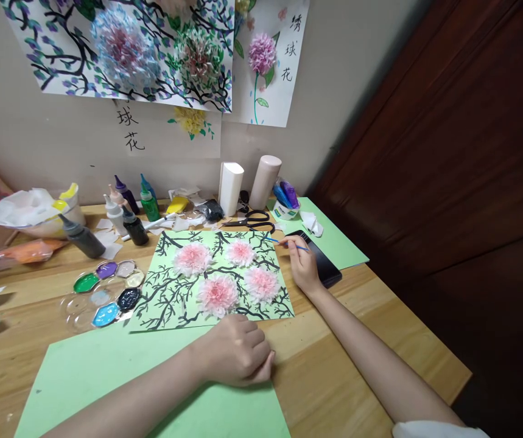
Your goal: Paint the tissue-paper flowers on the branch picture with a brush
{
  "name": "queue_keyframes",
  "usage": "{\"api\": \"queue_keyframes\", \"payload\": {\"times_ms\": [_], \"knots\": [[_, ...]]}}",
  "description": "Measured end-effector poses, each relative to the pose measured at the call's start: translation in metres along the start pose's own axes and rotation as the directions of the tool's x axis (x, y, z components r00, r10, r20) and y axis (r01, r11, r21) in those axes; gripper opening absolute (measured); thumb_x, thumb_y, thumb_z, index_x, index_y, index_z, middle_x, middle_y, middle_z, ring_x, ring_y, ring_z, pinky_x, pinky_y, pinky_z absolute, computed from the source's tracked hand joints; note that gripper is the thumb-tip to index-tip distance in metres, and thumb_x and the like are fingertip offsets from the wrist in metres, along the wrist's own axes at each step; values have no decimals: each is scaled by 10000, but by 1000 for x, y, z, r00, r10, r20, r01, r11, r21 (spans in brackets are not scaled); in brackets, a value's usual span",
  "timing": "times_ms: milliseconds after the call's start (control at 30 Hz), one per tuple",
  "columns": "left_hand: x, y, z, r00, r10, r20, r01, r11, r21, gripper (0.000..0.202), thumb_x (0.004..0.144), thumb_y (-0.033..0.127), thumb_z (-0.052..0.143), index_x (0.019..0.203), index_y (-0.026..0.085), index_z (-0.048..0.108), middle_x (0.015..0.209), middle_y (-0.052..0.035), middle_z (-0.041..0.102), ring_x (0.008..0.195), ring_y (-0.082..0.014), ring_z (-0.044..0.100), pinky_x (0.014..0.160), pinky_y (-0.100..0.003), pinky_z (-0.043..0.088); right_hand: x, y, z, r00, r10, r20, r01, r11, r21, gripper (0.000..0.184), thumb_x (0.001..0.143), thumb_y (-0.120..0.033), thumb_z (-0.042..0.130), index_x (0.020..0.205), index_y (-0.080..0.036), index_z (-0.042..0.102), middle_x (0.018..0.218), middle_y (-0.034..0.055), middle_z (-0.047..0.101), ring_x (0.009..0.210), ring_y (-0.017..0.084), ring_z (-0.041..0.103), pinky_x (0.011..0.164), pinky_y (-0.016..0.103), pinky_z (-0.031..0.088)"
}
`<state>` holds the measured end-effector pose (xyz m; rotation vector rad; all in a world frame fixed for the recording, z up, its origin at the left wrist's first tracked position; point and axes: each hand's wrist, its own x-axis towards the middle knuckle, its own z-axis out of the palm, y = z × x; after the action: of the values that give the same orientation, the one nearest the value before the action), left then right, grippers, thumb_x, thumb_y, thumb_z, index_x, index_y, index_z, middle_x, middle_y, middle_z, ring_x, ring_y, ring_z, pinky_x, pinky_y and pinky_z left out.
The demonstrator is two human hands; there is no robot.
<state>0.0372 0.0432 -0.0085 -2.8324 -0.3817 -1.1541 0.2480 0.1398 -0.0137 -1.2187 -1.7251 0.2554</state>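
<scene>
A green sheet [261, 243] painted with black branches and carrying several pink tissue flowers [218, 294] lies in the middle of the wooden table [347, 340]. My right hand [302, 264] rests at the sheet's right edge, fingers pinched on a thin blue paintbrush [288, 243] whose tip points left over the sheet's upper right corner. My left hand [238, 351] is curled into a loose fist at the sheet's near edge, resting on a plain green sheet [106, 371]. Nothing shows in that fist.
A clear paint palette [106, 292] with several colours sits left of the artwork. Paint bottles [128, 213], black scissors [252, 220], two white cylinders [247, 182], a small cup [285, 210] and a dark phone [322, 261] stand behind and right. Flower pictures [133, 48] hang on the wall.
</scene>
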Motion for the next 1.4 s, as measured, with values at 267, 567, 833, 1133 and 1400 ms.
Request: {"api": "queue_keyframes", "payload": {"times_ms": [267, 567, 833, 1133, 1400], "knots": [[0, 0, -2, 1000, -1, -1, 1, 1000, 0, 304, 834, 175, 419, 530, 187, 422, 449, 25, 441, 409, -108, 380, 402, -284, 239, 0, 0, 1, 1000, 5, 15, -5, 1000, -11, 254, 952, -320, 336, 915, -222, 567, 897, 58, 619, 886, 200, 582, 805, 346, 449], [0, 0, -1, 1000, -2, 11, 2, 1000, 4, 298, 831, 177, 429, 534, 189, 424, 449, 27, 438, 408, -106, 384, 402, -283, 246, -1, -1, 0, 1000, -8, 24, 8, 1000, -13, 256, 955, -303, 333, 892, -219, 566, 882, 57, 619, 875, 193, 574, 795, 340, 444], [1, -1, -1, 1000, -4, -10, 4, 1000, -4, 306, 824, 171, 427, 519, 184, 426, 445, 26, 436, 407, -108, 362, 401, -280, 237, -2, -3, -1, 1000, -19, 16, 19, 1000, -11, 263, 957, -291, 330, 877, -215, 568, 863, 60, 617, 845, 187, 572, 771, 335, 447], [0, 0, -1, 1000, -3, -9, 3, 1000, -6, 303, 825, 173, 425, 522, 186, 428, 445, 27, 430, 408, -109, 356, 405, -279, 240, -2, -6, -1, 999, -41, 17, 41, 999, -2, 280, 956, -291, 325, 856, -212, 574, 847, 55, 621, 852, 191, 577, 775, 332, 444], [1, 0, -2, 1000, -12, 11, 12, 1000, -12, 295, 821, 169, 426, 526, 189, 431, 453, 23, 443, 412, -116, 369, 397, -277, 253, -3, -8, 0, 999, -24, 27, 24, 999, 26, 311, 960, -323, 308, 861, -220, 584, 855, 67, 637, 854, 200, 594, 772, 351, 466]]}}
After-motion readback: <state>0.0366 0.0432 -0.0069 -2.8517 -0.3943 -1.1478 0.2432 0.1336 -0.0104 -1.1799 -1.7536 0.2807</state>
